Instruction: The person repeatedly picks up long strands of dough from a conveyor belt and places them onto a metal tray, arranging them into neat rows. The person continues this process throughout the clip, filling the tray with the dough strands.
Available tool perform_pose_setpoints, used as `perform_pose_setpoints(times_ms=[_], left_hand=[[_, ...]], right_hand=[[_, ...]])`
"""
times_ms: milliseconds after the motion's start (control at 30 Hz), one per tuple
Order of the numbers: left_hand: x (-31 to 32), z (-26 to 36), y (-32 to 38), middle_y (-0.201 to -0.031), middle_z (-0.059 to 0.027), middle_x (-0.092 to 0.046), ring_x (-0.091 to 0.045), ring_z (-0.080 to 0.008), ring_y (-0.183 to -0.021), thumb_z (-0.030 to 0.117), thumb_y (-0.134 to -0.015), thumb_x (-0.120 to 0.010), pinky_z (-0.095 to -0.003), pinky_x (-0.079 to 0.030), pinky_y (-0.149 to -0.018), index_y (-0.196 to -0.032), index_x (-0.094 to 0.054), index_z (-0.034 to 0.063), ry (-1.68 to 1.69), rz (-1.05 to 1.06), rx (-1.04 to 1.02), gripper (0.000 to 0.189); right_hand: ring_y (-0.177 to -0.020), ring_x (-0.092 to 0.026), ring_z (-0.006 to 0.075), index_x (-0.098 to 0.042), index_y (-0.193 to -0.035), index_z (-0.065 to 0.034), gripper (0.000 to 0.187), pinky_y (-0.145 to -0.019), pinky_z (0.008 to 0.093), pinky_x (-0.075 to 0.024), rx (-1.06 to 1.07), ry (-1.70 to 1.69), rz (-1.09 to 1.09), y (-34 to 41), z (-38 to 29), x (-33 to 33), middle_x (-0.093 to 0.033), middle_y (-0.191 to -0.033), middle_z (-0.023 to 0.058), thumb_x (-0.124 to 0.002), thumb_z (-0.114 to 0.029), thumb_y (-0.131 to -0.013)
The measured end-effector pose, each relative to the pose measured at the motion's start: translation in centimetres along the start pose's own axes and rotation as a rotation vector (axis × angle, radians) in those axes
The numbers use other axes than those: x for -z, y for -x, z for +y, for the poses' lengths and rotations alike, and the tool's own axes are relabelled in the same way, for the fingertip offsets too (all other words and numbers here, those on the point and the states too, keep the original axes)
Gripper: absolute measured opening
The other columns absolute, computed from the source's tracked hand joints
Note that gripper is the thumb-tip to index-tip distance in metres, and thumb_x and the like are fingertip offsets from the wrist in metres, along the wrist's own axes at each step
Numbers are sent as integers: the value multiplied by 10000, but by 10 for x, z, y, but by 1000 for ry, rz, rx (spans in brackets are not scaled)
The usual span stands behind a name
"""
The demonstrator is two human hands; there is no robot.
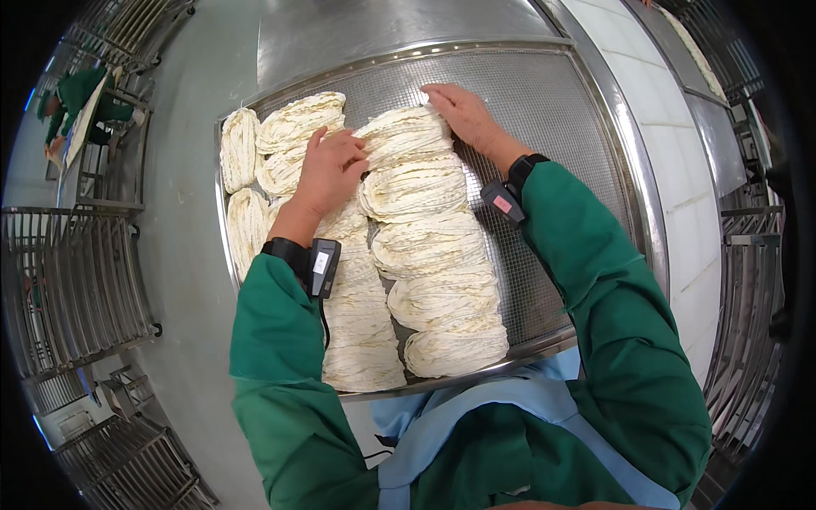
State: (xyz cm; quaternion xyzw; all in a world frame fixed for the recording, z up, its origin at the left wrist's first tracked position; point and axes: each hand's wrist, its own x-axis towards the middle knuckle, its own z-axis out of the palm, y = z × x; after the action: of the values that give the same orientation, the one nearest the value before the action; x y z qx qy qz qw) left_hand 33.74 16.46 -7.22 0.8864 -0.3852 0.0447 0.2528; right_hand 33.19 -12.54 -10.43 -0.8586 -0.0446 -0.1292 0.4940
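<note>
Folded bundles of pale dried noodles or bean-curd-like strands lie in rows on a metal mesh tray (542, 115). The farthest bundle of the right-hand row (405, 135) sits between my two hands. My left hand (333, 167) is at its left end, fingers bent and apart, over the neighbouring row. At its far right corner, my right hand (464, 116) rests against the edge with fingers stretched out; its thumb is hidden. Below it in the same row are several more bundles, such as one near the tray's front rim (456, 350). Both wrists wear black straps with small devices.
A steel surface (395, 22) adjoins the tray's far side. To the right runs a white tiled strip (676, 191). Steel racks (76, 287) stand at the left, with another person (83, 105) bending over a tray there. More racks (746, 331) are at the right.
</note>
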Motion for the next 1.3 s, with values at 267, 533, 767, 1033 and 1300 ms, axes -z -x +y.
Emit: perform_pose_setpoints(times_ms=[267, 533, 767, 1033, 1300], left_hand=[[-44, 8, -56, -1098, -117, -686, -640, -325, -998, 206, -946, -601, -365, -490, -924, -1048, -693, 85, 200, 181, 161, 182], [-51, 2, -54, -1017, -129, -668, -611, -343, -982, 194, -945, -599, -418, -495, -887, -1057, -690, 76, 60, 198, 138, 187], [5, -4, -17, -1037, -83, -688, -616, -275, -1096, 81, -848, -653, -407, -440, -979, -975, -687, 103, 0, 191, -49, 134], [-16, 3, -4, -1061, 18, -721, -589, -235, -1189, 165, -912, -608, -511, -272, -1132, -985, -707, 162, -389, 115, -19, 123], [-2, 15, -4, -1263, 0, -675, -504, -249, -1322, 260, -945, -606, -510, -181, -1181, -1176, -698, 163, -213, -49, 233, 266]], right_hand=[[-879, -601, 397, -667, -875, 4, 283, -801, 483, -480, 292, 271, -148, -19, -21, -20, -642, -883, 202, -543, -239, -948], [-931, -622, 380, -700, -971, -20, 264, -841, 435, -500, 94, 172, -98, -3, -13, -18, -658, -950, 179, -558, -241, -953], [-1003, -630, 357, -677, -1071, -13, 269, -858, 405, -509, 278, 173, 13, 5, -14, 2, -665, -1089, 170, -577, -232, -953], [-1231, -535, 345, -592, -1244, -40, 330, -1043, 468, -405, 334, 358, -95, 23, -2, -29, -605, -1297, 160, -506, -244, -999], [-1261, -516, 354, -589, -1222, -20, 331, -1034, 476, -417, 205, 301, -213, 11, -10, -12, -584, -1320, 174, -482, -250, -1010]])
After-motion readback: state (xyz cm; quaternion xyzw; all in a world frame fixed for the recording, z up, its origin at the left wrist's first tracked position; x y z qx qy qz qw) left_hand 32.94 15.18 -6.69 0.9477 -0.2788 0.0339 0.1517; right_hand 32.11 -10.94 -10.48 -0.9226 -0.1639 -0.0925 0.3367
